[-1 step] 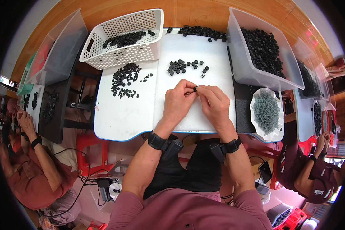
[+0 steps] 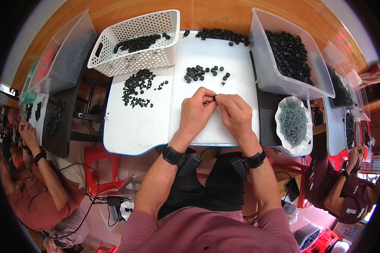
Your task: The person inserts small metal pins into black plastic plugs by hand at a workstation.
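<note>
Both hands meet over the white table, fingertips pinched on one small black plastic part (image 2: 215, 98). My left hand (image 2: 197, 110) grips it from the left and my right hand (image 2: 236, 113) from the right; the fingers cover most of it. Just beyond the fingertips lies a loose group of small black round parts (image 2: 194, 74), with a shiny-ended piece (image 2: 223, 83) nearest the right hand. Further left is a spread pile of smaller black pieces (image 2: 137, 86).
A white perforated basket (image 2: 135, 62) holding black parts stands back left. At back right is a clear bin (image 2: 291, 86) of black parts. A white scalloped dish (image 2: 279, 122) of grey-green screws sits at right. More black parts (image 2: 221, 36) line the far edge. People work on both sides.
</note>
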`<state>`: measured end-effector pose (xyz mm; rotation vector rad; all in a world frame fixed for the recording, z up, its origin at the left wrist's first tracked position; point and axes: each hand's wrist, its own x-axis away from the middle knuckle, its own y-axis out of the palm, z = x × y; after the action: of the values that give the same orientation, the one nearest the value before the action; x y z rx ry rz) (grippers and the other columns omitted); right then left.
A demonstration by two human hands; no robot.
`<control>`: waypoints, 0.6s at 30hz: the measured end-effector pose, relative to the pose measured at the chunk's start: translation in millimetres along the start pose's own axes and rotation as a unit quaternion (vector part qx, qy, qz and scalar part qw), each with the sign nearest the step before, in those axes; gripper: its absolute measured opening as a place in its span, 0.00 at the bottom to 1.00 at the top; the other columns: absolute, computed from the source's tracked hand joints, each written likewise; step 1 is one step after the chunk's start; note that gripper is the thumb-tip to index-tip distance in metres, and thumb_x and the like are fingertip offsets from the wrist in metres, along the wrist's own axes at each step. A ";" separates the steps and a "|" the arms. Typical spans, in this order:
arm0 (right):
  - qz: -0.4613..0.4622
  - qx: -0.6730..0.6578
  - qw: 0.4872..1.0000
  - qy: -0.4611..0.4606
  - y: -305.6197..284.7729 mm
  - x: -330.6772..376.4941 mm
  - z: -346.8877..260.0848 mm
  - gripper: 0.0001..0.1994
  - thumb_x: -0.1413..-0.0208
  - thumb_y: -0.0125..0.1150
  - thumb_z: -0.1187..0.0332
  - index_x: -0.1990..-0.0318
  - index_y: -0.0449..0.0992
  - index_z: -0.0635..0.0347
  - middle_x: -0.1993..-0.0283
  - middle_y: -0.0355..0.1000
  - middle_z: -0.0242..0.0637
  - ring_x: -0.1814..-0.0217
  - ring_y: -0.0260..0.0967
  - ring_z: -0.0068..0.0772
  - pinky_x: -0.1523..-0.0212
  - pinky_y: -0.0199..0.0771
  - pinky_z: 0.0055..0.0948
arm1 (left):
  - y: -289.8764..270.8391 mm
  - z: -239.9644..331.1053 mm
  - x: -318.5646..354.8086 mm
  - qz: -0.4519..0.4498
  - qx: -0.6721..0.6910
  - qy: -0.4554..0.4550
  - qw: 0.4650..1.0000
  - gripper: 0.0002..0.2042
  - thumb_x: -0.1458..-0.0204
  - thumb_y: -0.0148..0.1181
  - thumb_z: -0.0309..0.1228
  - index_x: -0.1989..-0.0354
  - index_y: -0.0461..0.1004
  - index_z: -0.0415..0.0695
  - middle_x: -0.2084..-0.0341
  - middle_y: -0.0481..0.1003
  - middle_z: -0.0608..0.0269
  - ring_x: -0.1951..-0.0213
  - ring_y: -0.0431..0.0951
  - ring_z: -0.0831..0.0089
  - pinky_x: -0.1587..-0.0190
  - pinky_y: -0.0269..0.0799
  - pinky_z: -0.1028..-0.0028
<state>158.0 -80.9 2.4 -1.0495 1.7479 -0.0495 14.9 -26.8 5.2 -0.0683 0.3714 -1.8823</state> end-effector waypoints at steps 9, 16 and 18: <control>-0.013 0.013 1.000 -0.022 -3.6 -3.7 -3.6 0.14 0.53 0.69 0.83 0.58 0.81 0.61 0.63 0.80 0.39 0.63 0.80 0.40 0.63 0.82 0.35 | -9.8 0.0 -2.2 -0.049 0.009 -0.004 0.999 0.14 0.42 0.66 0.25 0.49 0.80 0.36 0.62 0.86 0.55 0.60 0.85 0.76 0.57 0.80 0.76; -0.014 0.008 1.000 -0.010 -1.9 -2.3 -3.6 0.16 0.48 0.67 0.84 0.51 0.79 0.62 0.65 0.80 0.42 0.64 0.80 0.43 0.63 0.82 0.37 | -19.7 -2.4 -7.5 -0.111 0.117 -0.053 0.985 0.16 0.37 0.64 0.27 0.43 0.78 0.32 0.58 0.85 0.57 0.56 0.82 0.79 0.52 0.77 0.79; -0.014 0.006 1.000 -0.026 -1.5 0.2 1.2 0.17 0.47 0.67 0.84 0.50 0.78 0.63 0.64 0.80 0.43 0.64 0.80 0.43 0.62 0.82 0.36 | -20.2 -4.2 -9.1 -0.117 0.116 -0.057 0.985 0.16 0.37 0.64 0.27 0.44 0.78 0.32 0.58 0.85 0.57 0.57 0.82 0.80 0.52 0.77 0.79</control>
<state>159.8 -81.5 2.4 -1.0583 1.6845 -0.0510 -1.4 -11.5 8.3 -0.0652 0.0647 -2.1298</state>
